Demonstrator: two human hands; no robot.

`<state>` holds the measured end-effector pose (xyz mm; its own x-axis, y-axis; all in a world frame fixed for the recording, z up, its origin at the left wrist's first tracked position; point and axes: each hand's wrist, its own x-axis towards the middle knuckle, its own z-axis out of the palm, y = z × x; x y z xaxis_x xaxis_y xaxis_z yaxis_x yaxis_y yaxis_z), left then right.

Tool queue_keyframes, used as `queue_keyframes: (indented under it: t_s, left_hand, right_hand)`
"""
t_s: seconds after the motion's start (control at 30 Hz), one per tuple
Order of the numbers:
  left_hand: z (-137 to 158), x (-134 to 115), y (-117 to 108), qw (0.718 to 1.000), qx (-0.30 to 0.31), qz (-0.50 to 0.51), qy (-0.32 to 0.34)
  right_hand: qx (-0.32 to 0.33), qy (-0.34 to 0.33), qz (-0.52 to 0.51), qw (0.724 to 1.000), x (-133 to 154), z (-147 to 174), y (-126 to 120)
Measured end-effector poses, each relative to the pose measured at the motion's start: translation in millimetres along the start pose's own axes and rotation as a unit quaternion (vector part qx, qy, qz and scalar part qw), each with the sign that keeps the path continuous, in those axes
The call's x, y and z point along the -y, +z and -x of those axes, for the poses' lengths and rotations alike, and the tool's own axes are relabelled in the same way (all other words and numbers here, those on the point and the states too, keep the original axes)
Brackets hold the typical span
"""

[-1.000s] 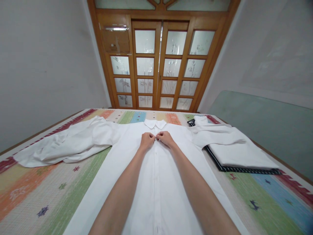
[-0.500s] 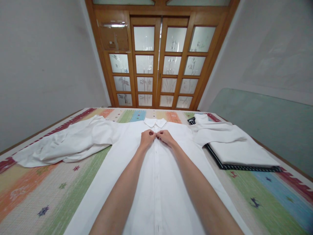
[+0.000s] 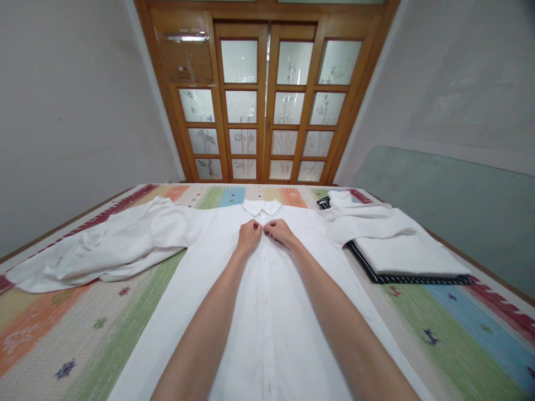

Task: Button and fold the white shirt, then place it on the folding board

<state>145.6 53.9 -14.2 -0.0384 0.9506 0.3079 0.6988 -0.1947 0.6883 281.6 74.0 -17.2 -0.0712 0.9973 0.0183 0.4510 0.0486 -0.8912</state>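
A white long-sleeved shirt (image 3: 242,334) lies face up and spread out, its collar (image 3: 262,208) at the far end and its front strip running down the middle. Just below the collar, my left hand (image 3: 249,233) pinches the shirt at the front strip. Close beside it, my right hand (image 3: 279,231) is closed on the cloth from the other side, fingertips almost meeting. Any button between the fingers is too small to make out. One sleeve (image 3: 121,239) stretches out to the left, rumpled; the other sleeve (image 3: 371,223) lies to the right.
Beneath is a colourful striped cloth (image 3: 443,334) covering the table. Folded white clothing (image 3: 413,253) rests on a black patterned piece (image 3: 438,279) at the right, partly under the sleeve. A pale green panel (image 3: 451,195) leans by the right wall. Wooden glazed doors (image 3: 263,106) stand behind.
Both hands stay pinched at the same spot of the shirt, with only slight finger movement. The whole view has shifted a little.
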Motion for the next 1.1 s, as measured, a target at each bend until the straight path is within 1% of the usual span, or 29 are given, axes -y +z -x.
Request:
queue_keyframes:
  t_s: [0.23,0.4,0.57,0.67,0.8,0.9,0.97,1.03,1.1]
  left_hand:
    - [-1,3,2,1.000,-0.009,0.026,-0.008]
    - [-2,4,2,0.999,-0.008,0.052,-0.012]
    - [-3,5,4,0.999,-0.001,0.046,-0.006]
    - [-2,5,5,1.000,0.005,0.015,-0.004]
    - [0,6,5,0.997,0.005,-0.080,0.001]
    - [1,7,4,0.992,0.025,-0.120,0.008]
    - [2,7,2,0.990,0.030,-0.138,0.019]
    - [3,7,-1,0.987,0.026,-0.156,0.028]
    - [5,7,-4,0.984,0.026,-0.172,0.038]
  right_hand:
    - [-0.002,0.026,-0.002,1.000,9,7,0]
    - [0.018,0.033,-0.032,0.999,5,3,2]
    - [0.005,0.033,-0.017,0.999,1,-2,5]
    - [0.007,0.032,-0.011,0.999,0,-2,4]
    - [0.019,0.034,0.001,0.999,0,-3,3]
    - [0.011,0.037,0.042,0.998,2,-5,3]
    - [-0.018,0.024,0.101,0.994,2,-6,2]
    - [-0.069,-0.012,0.186,0.980,1,-4,0]
    - [-0.118,-0.074,0.273,0.952,-3,1,-4]
